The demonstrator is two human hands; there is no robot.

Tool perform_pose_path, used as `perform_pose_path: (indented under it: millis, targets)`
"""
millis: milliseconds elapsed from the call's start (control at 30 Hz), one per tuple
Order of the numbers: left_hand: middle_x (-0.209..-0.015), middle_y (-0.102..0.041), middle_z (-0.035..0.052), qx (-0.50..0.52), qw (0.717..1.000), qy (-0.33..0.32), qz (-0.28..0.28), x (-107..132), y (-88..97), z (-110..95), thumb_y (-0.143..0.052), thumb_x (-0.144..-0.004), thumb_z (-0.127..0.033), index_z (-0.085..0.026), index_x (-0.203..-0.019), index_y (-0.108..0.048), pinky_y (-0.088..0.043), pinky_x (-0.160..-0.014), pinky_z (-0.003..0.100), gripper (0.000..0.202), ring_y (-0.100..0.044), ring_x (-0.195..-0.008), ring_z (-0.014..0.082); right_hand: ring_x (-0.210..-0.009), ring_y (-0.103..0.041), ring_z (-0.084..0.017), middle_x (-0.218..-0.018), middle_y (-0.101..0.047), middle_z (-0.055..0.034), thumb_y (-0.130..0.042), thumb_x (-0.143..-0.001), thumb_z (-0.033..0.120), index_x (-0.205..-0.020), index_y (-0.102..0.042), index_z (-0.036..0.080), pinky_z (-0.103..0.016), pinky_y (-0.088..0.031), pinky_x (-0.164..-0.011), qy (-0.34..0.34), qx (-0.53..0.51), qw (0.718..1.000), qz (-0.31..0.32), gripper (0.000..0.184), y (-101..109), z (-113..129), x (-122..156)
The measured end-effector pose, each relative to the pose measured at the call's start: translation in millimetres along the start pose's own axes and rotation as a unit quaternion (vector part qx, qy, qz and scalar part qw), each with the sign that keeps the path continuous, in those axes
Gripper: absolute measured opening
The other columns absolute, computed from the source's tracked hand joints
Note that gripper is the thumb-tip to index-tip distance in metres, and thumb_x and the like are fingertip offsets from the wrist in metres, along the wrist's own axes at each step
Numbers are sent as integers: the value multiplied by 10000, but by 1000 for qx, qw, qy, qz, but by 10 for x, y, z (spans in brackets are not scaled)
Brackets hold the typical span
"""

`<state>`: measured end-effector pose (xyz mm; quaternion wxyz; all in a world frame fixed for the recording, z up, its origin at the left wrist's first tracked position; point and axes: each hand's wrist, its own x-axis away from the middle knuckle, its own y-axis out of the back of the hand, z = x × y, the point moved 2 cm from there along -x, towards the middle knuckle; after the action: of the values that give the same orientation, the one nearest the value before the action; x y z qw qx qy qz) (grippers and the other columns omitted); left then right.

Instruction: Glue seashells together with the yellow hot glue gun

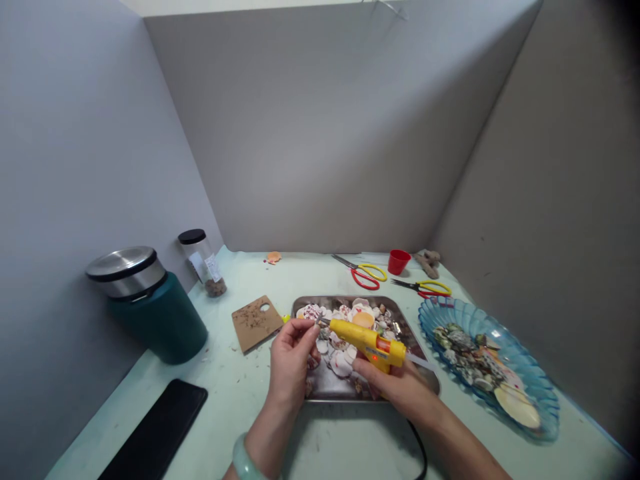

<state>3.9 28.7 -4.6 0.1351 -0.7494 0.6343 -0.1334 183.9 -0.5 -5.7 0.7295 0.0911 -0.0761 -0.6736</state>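
Observation:
My right hand [395, 383] is wrapped round the handle of a yellow hot glue gun [363, 337], whose small red light is lit. A clear glue stick [421, 361] pokes out of its back end. The gun's nozzle points left, at the fingertips of my left hand [294, 353]. Those fingers are pinched together close to the nozzle; whatever lies between them is too small to make out. Both hands are above a metal tray [325, 392] that holds many shells, among them a white shell [341, 364] and an orange shell [363, 320].
Left are a teal flask [160, 320], a black phone [156, 430], a jar [204, 263] and a brown board [256, 323]. Behind the tray lie red-and-yellow scissors [361, 271], pliers [423, 287] and a red cup [399, 262]. A blue dish [543, 393] of shells stands right. The gun's black cord [419, 443] trails forward.

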Motion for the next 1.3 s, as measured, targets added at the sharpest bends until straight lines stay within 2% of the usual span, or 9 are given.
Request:
perform_pose_path:
  millis: [100, 267, 400, 600, 833, 1033, 1200, 1300]
  targets:
    - [-530, -531, -67, 2, 1000, 0, -2, -1, 1, 2, -767, -669, -334, -165, -814, -605, -359, -419, 188, 275, -433, -403, 59, -889, -678, -278, -962, -744, -63, -633, -810, 458, -1041, -712, 220, -390, -545, -791, -25, 12, 999, 29, 341, -3, -9, 2]
    - [-537, -537, -64, 5, 1000, -1, 2, -10, 7, 10, -770, -661, -340, -161, -811, -608, -362, -417, 191, 284, -436, -397, 56, -868, -674, -272, -939, -740, -56, -634, -801, 487, -1035, -706, 224, -374, -540, -766, -26, 18, 999, 25, 358, 4, -74, -13]
    - [-550, -536, -66, 1, 1000, 0, 2, -14, 16, 21, -761, -676, -331, -158, -832, -602, -364, -428, 186, 282, -438, -411, 52, -918, -668, -283, -989, -739, -52, -634, -798, 500, -1078, -698, 236, -392, -526, -820, -33, 22, 999, 23, 391, 5, -110, -15]
    - [-546, -525, -72, -6, 1000, -3, 2, -10, 18, 32, -738, -707, -324, -160, -847, -593, -362, -431, 184, 260, -432, -420, 53, -996, -651, -311, -1067, -730, -52, -632, -793, 505, -1128, -693, 242, -409, -512, -879, -32, 29, 999, 32, 430, 9, -28, 3]
    - [-563, -540, -64, -5, 1000, -2, 2, -13, 26, 39, -749, -690, -324, -153, -855, -599, -359, -430, 184, 281, -439, -421, 53, -1106, -607, -319, -1163, -699, -46, -629, -800, 501, -1185, -664, 270, -467, -424, -1009, -31, 30, 998, 37, 450, 14, -33, 6]
    - [-557, -535, -67, -9, 1000, -1, -2, -10, 22, 25, -753, -685, -328, -153, -847, -597, -360, -434, 187, 285, -435, -418, 54, -1040, -641, -324, -1073, -735, -43, -650, -783, 479, -1144, -695, 268, -433, -482, -937, -27, 19, 999, 30, 421, 17, -25, 1]
    - [-538, -525, -71, -15, 1000, -4, 2, -22, 21, 23, -743, -701, -330, -158, -845, -595, -358, -432, 189, 268, -439, -414, 58, -1091, -614, -324, -1135, -712, -22, -651, -778, 482, -1132, -697, 281, -414, -466, -950, -36, 37, 998, 25, 409, 34, 14, 10]
    - [-538, -529, -69, -12, 1000, -2, 3, -21, 25, 30, -747, -696, -332, -158, -846, -597, -362, -437, 192, 275, -451, -416, 62, -1026, -640, -328, -1010, -747, -40, -652, -775, 492, -1055, -728, 258, -418, -491, -900, -53, 46, 997, 23, 373, 32, -17, 11]
